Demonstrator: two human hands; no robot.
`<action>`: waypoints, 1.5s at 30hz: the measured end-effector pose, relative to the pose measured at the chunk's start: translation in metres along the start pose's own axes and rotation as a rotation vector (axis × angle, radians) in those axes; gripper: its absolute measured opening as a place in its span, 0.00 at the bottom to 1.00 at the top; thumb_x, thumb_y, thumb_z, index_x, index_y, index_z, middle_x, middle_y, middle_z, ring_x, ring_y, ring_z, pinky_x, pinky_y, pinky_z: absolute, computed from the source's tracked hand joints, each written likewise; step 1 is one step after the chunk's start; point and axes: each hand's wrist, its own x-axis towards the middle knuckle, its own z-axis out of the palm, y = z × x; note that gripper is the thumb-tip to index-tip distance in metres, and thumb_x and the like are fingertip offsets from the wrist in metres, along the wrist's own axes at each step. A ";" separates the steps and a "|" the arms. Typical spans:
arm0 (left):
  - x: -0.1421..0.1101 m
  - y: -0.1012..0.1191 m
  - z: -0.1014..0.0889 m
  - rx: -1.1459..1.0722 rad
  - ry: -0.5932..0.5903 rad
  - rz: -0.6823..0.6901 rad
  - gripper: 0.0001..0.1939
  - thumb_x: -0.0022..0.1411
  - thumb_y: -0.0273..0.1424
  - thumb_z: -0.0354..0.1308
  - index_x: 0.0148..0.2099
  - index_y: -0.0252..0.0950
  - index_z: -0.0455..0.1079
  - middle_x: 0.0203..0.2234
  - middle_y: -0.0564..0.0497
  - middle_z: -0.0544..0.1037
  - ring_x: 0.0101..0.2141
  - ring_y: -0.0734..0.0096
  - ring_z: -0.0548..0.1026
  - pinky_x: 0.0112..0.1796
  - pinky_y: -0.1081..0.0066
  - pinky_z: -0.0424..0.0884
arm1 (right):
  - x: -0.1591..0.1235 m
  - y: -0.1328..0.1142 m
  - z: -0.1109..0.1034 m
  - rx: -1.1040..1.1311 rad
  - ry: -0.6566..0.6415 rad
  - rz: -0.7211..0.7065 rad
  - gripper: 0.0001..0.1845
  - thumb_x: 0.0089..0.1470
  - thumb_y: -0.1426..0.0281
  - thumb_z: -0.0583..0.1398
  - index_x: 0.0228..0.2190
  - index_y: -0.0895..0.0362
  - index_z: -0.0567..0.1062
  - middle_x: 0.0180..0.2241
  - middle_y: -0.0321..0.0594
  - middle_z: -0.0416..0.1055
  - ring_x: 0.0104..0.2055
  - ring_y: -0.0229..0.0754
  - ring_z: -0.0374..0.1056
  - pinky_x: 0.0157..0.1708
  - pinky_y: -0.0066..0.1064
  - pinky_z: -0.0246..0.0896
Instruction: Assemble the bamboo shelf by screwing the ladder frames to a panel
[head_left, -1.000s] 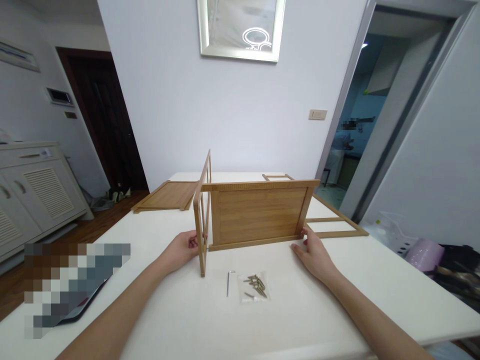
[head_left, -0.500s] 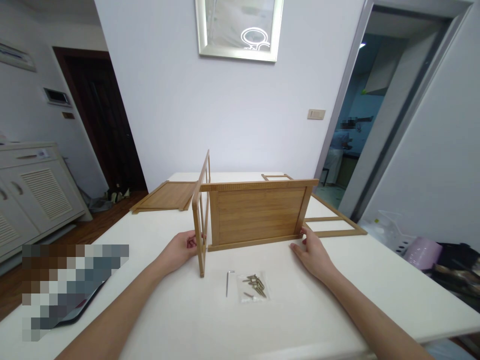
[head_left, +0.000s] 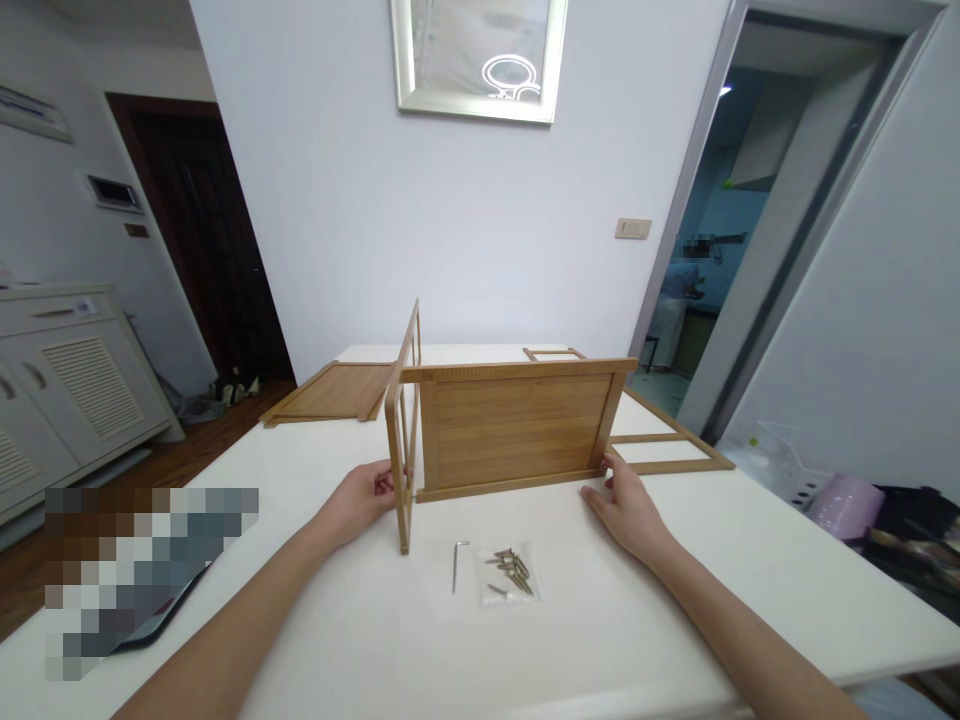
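A wooden side frame (head_left: 397, 470) stands upright on the white table, and my left hand (head_left: 369, 497) is closed around its lower bar. Against the frame's right side, a wooden panel (head_left: 521, 428) stands on its long edge. My right hand (head_left: 622, 503) grips the panel's lower right corner; some fingertips are hidden behind it. In front of the panel lie a hex key (head_left: 455, 568) and a clear plastic bag (head_left: 536, 575) holding several screws (head_left: 514, 570).
Flat wooden panels (head_left: 322, 392) lie at the back left of the table (head_left: 360, 620). Another wooden frame (head_left: 675, 465) lies flat behind my right hand. A blurred-out device (head_left: 161, 610) sits at the left edge. A person (head_left: 671, 300) stands beyond the doorway at right.
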 end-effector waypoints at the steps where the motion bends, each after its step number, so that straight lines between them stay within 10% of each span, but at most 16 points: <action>1: 0.000 0.001 0.000 -0.002 0.005 -0.001 0.06 0.46 0.30 0.61 0.30 0.35 0.72 0.27 0.51 0.77 0.32 0.64 0.75 0.35 0.68 0.70 | 0.000 0.000 0.000 0.001 0.000 0.000 0.33 0.52 0.61 0.56 0.57 0.63 0.61 0.53 0.53 0.66 0.53 0.53 0.63 0.50 0.43 0.61; 45: 0.000 -0.002 0.001 -0.012 0.012 -0.007 0.12 0.44 0.32 0.63 0.35 0.35 0.72 0.25 0.52 0.77 0.29 0.65 0.75 0.33 0.68 0.70 | -0.001 -0.002 -0.002 -0.011 -0.006 -0.009 0.33 0.53 0.61 0.56 0.57 0.61 0.59 0.53 0.52 0.66 0.53 0.52 0.64 0.51 0.43 0.60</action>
